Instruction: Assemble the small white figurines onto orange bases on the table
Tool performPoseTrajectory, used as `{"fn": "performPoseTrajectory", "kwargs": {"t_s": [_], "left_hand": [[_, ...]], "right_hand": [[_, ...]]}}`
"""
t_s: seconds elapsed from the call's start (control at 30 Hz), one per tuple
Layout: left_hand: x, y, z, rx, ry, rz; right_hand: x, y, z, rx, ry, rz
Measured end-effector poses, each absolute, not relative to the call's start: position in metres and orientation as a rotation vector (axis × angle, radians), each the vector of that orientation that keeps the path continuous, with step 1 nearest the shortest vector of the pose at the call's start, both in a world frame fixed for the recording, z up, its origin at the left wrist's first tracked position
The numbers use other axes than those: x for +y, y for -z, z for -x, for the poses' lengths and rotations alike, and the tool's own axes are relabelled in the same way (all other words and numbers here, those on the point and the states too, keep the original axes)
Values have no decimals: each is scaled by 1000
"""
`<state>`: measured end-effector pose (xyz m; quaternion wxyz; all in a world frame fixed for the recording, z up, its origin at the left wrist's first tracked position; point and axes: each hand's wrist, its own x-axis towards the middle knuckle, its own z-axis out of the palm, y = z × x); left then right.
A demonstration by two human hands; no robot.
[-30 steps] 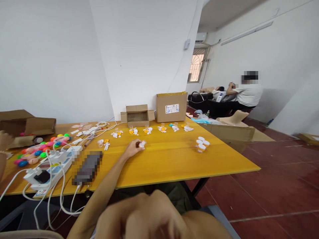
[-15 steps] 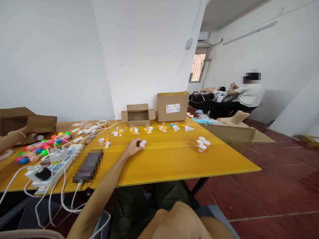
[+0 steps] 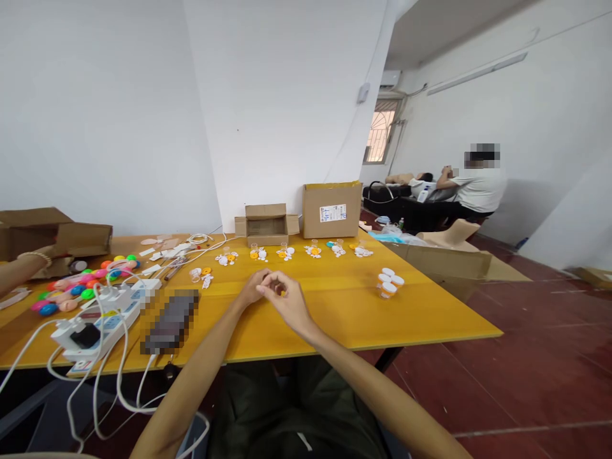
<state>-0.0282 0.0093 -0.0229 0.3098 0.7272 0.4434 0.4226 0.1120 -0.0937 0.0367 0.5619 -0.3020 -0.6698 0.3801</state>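
Note:
My left hand (image 3: 253, 288) is curled above the middle of the table, next to my right hand (image 3: 289, 302). The two hands meet at the fingertips, and a small clear cup that showed in my left hand a moment ago is now hidden between them. My right hand's fingers are bent round, thumb toward the left hand; what they grip cannot be made out. Behind them lie small piles of white cut-out pieces (image 3: 285, 254) with orange lids (image 3: 254, 255) and clear cups (image 3: 314, 243). A group of white-lidded cups (image 3: 389, 290) stands to the right.
A small open carton (image 3: 266, 241) and a taller box (image 3: 331, 223) stand at the back. On the left are a power strip (image 3: 108, 328) with white cables, a blurred dark device (image 3: 169, 320), colourful balls (image 3: 88, 293) and another person's arm (image 3: 21, 273). A seated person (image 3: 478, 185) is farther right.
My right hand has come up from below the table edge to meet my left hand. The clear cup in my left hand has gone out of sight behind my fingers.

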Motion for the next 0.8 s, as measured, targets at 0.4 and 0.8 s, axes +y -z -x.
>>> {"fn": "performPoseTrajectory", "kwargs": {"t_s": [0.4,0.8], "left_hand": [[7,22,29,1113,-1052,-2032],[2,20,24,1171,-1033,-2000]], "right_hand": [[-20,29,-116,-1737,-484,1072],[-4,41,-133,-1737,-535,1069]]}}
